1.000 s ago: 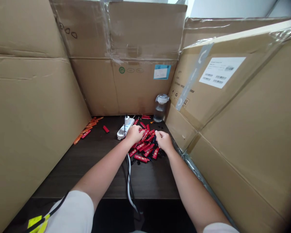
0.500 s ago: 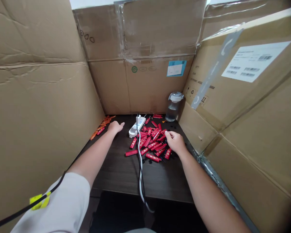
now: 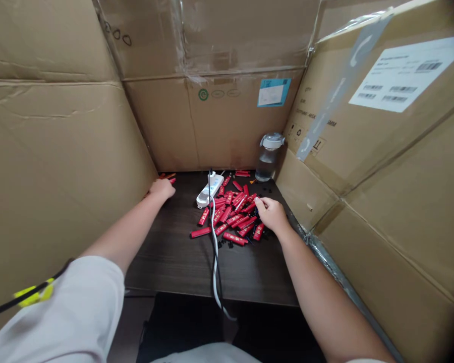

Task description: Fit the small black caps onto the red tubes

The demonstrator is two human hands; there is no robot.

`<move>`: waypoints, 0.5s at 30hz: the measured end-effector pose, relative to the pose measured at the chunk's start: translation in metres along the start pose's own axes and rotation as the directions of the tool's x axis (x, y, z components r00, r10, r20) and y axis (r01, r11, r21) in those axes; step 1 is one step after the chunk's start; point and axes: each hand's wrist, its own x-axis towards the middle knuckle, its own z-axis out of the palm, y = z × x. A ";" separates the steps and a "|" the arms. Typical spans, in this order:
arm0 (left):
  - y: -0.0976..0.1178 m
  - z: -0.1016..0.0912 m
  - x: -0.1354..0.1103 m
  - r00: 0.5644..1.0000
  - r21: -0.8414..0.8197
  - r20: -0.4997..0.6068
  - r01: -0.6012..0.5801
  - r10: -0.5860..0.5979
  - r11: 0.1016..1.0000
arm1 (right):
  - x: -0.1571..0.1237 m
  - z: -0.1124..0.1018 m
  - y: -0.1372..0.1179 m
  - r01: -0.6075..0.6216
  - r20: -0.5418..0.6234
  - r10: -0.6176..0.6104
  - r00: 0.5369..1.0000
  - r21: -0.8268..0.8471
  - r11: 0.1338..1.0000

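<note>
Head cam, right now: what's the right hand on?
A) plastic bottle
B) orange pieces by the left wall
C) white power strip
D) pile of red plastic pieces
D. The right hand sits at the right side of the pile of red plastic pieces, fingers over it.

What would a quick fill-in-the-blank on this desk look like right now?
The tags beside the right hand are mostly ____.
The power strip on the dark desk is ____.
The clear bottle stands on the person's ____ side of the power strip.
The left hand is next to a wall made of ____.

Missing words: red; white; right; cardboard.
</note>
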 end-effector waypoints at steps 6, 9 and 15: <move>-0.041 -0.014 0.001 0.996 0.202 0.025 0.074 -0.080 0.977 | -0.002 0.000 -0.003 0.048 0.013 -0.047 0.999 -0.024 0.999; -0.045 -0.011 -0.001 0.996 0.200 0.053 0.059 -0.071 0.978 | -0.003 0.001 -0.003 0.052 0.022 -0.052 0.998 -0.034 0.998; -0.040 -0.017 -0.015 1.000 0.064 -0.015 0.023 -0.022 0.998 | -0.003 0.001 -0.002 0.056 0.033 -0.055 0.998 -0.036 0.998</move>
